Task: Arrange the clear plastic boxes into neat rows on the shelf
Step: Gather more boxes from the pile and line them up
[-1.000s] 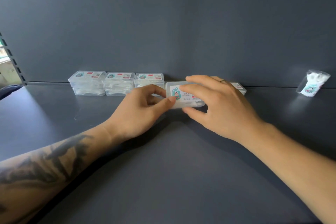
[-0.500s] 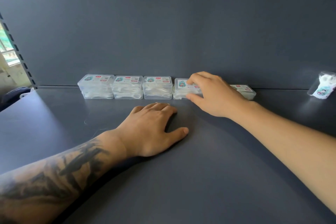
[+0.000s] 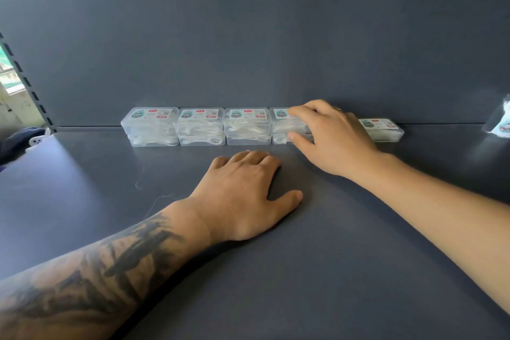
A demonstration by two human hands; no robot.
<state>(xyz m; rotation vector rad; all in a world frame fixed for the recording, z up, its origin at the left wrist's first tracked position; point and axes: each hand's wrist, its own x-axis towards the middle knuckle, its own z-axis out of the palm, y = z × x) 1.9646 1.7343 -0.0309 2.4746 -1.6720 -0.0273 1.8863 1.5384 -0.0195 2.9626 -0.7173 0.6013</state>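
Since half a second ago nothing has really moved: right hand (image 3: 328, 138) still pinches the fourth small clear plastic lidded box (image 3: 284, 125) in the row, left hand (image 3: 242, 196) lies flat and relaxed on the dark grey shelf (image 3: 331, 270). The box looks light, stiff and slick, so its short ends are probably the best grip.

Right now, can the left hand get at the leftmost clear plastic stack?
Probably yes: the left hand lies flat on the dark grey shelf, with bare shelf between it and the leftmost clear plastic stack.

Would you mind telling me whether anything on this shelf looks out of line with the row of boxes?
Yes. The single box right of the right hand lies alone, only one high beside the two-high stacks, and sits slightly askew. A small pouch at the far right edge stands apart from the row.
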